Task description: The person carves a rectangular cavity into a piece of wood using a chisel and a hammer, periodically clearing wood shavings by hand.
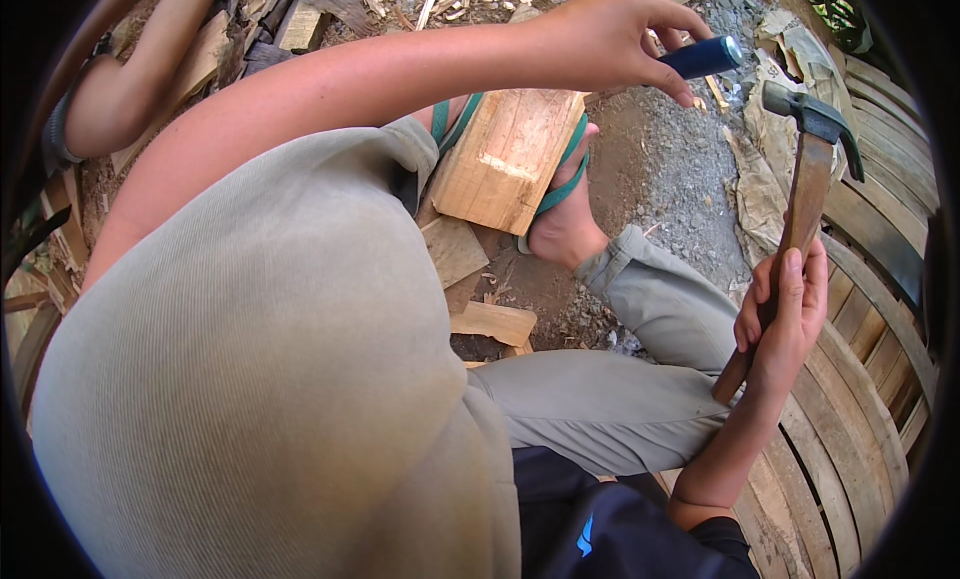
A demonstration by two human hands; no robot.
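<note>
My left hand [615, 41] reaches across above the wooden block and grips a chisel by its dark blue handle [705, 57], whose metal-capped end points right. The chisel's blade is mostly hidden behind the hand. In my right hand [785, 314] is a claw hammer [806, 184], held upright low on its wooden handle, with its head up and apart from the chisel. A thick wooden block [508, 164] lies between my feet in green-strapped sandals. Its upper face carries a pale, freshly cut patch near the close end.
Wood offcuts [495, 322] lie on the dirt near my legs. Chips and split pieces [300, 26] spread at the far left, beside another person's bent bare limb [130, 94]. Slatted wood [850, 409] curves along the right, next to crumpled sheeting [765, 184] and grey gravel [690, 169].
</note>
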